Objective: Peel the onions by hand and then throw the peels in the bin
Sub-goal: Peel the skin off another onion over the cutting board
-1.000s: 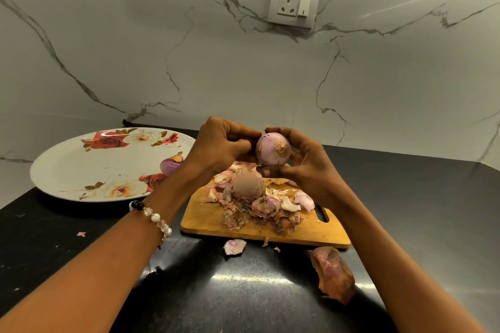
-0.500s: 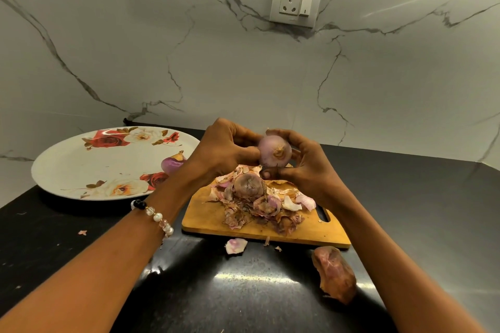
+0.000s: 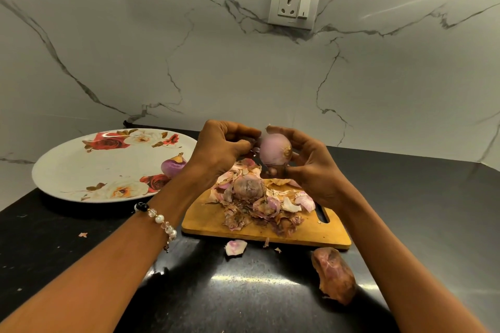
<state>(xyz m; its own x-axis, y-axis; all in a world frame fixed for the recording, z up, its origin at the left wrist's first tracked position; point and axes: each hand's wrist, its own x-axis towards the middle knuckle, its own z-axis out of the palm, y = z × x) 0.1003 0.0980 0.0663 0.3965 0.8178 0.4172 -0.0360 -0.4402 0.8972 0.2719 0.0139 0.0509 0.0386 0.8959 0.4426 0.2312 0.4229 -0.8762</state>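
Black polished stone countertop (image 3: 81, 265) under everything, white marble-veined wall behind. On the far left sits the big round white plate with red and cream roses (image 3: 81, 170), and a purple peeled onion (image 3: 173, 165) rests at its right edge. Centre stage, the rectangular wooden chopping board (image 3: 311, 235) carries a heap of papery pink-brown peels (image 3: 259, 211), with one dull, still-skinned brown onion (image 3: 247, 186) sitting in the pile. A large curled brown husk (image 3: 335, 276) lies on the counter just off the board's near right corner, and a small pink-white peel scrap (image 3: 235, 247) lies in front of the board.

Now the action: the pale pink onion in hand (image 3: 274, 150) is held up above the board. The right hand (image 3: 311, 167) cradles it, fingers curled behind and thumb over the top. The left hand (image 3: 221, 149) has thumb and fingertips pressed together at the onion's left flank, pinching what looks like a thin strip of skin there, though the strip itself is tiny and hard to make out.

To do this well, I'd say: keep the right hand firm but not squeezing, pull the strip down along the onion rather than straight out so it comes off whole, and stay over the board so flakes land in the pile. No bin is in view.
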